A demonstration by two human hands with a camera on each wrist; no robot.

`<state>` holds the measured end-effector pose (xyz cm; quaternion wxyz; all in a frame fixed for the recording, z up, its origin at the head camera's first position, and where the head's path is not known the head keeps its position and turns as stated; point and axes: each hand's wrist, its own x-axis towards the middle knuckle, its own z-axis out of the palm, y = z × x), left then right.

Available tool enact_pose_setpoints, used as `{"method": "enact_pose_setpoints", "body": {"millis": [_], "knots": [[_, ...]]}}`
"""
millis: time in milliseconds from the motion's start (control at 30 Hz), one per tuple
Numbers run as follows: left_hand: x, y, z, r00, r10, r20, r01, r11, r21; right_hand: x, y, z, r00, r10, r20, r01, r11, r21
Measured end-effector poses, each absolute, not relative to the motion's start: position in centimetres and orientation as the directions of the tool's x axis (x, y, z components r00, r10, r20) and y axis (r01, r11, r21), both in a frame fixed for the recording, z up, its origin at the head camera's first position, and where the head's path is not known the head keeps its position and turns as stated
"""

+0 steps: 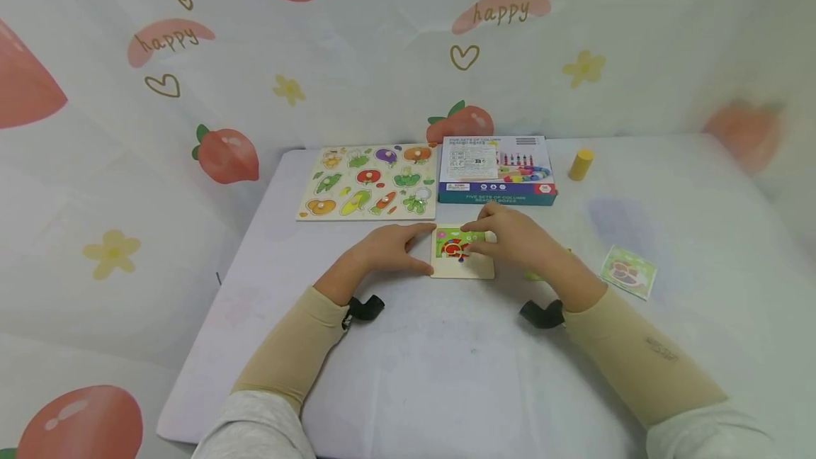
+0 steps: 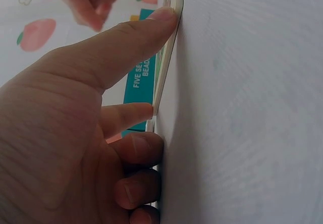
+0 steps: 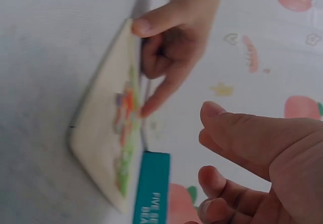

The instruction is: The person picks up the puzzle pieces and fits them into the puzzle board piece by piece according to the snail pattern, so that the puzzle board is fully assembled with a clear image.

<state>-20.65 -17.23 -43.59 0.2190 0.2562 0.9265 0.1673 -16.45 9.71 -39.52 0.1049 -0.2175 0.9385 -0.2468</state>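
Note:
A small square wooden puzzle board [image 1: 462, 271] lies flat on the table in front of the person. Its picture shows a red animal with a rounded, patterned back on green. The left hand [image 1: 390, 248] holds the board's left side, thumb at the near corner and index finger at the far corner. In the left wrist view the left hand's [image 2: 81, 93] other fingers curl beside the edge. Above the board's right half hovers the right hand [image 1: 513, 236]. Seen from the right wrist, the right hand [image 3: 252, 173] has thumb and fingers apart with nothing between them.
Behind the board stand a vegetable peg puzzle [image 1: 370, 183] and a boxed bead set [image 1: 497, 197]. A yellow cylinder [image 1: 581, 164] is at the back right. On the right lies a square picture card [image 1: 629, 272]. A green piece [image 1: 534, 276] shows partly under the right forearm.

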Motion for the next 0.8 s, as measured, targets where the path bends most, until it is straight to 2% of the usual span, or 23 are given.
{"method": "enact_pose_setpoints", "body": {"millis": [367, 800], "knots": [[-20.6, -17.2, -43.4, -0.772, 0.543, -0.33, 0.395, 0.817, 0.42, -14.8, 11.7, -35.8, -0.873, -0.486, 0.045, -0.442, 0.748, -0.495], [-20.4, -17.2, -43.5, -0.783, 0.536, -0.317, 0.4, 0.823, 0.403, -12.7, 15.2, -32.0, -0.884, -0.444, 0.146, -0.455, 0.746, -0.486]]}}
